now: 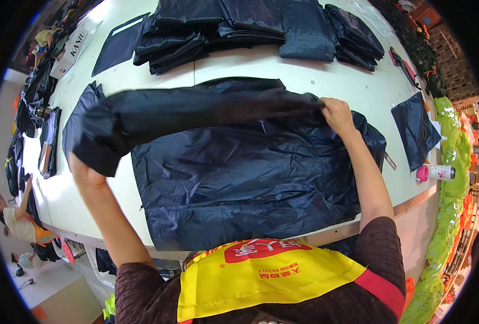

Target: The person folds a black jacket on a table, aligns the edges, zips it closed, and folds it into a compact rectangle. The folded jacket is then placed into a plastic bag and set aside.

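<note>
Dark navy garment [245,173]: spread and creased across the middle of the frame, on the counter [234,66], its lower edge reaching the yellow apron [266,278] at bottom centre.
Lifted length: a long, tube-like part, drawn across the upper middle of the frame between the two hands; whether sleeve or leg, I cannot tell.
Right hand [338,115]: right of centre, fingers bent together and clamped on the narrow, gathered end of the lifted length.
Left hand [84,171]: left of centre, mostly behind the wide end of the fabric; its fingers are hidden, so how far apart they are cannot be told.
Blur: the wide left end is smeared, its folds hard to read.
Dark fabric [81,110]: upper left, behind that end; partly covered, so whether it belongs to the same garment is unclear.
Metal tool [390,161]: just beside the garment's right edge, too small to identify.
Folded stacks [250,21]: dark pieces along the top, cut off by the frame.
Right side: a folded dark piece [414,132], with a white bottle [441,172] and a pink lid [422,173] below it.
Co-worker [22,221]: far left, small and bent by the lens.
</note>
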{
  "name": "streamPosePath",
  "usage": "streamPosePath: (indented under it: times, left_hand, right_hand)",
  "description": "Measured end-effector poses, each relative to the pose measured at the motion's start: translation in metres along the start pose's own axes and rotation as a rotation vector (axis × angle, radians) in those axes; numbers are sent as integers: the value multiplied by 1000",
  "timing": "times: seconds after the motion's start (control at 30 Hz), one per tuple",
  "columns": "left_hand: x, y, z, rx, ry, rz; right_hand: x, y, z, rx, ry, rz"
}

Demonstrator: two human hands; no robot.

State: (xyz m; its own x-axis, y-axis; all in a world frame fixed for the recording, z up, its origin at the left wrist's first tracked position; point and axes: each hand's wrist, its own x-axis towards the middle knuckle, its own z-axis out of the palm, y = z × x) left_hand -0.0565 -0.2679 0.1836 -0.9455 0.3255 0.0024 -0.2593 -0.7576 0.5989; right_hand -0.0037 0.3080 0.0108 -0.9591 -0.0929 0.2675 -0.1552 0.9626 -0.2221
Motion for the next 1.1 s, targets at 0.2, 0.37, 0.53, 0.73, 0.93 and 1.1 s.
streamPosePath:
  times: [0.2, 0.37, 0.53, 0.73, 0.93, 1.1]
  left_hand:
    - [66, 44, 40, 174, -302, 82]
    - [125, -38, -57, 1278, 207, -10]
    - [129, -83, -87, 1127, 349, 152]
    - [198, 47, 74, 763, 73, 239]
    - [230, 69, 146, 992, 62, 190]
    - [227, 63, 148, 1132, 254, 245]
  right_hand:
    - [38, 32, -29, 514, 121, 147]
    - [31, 14, -16, -126, 151, 71]
    - [30, 13, -9, -296, 206, 122]
    - [32, 7, -30, -65, 313, 51]
    - [41, 39, -35, -69, 398, 187]
    - [46, 42, -44, -178, 630, 237]
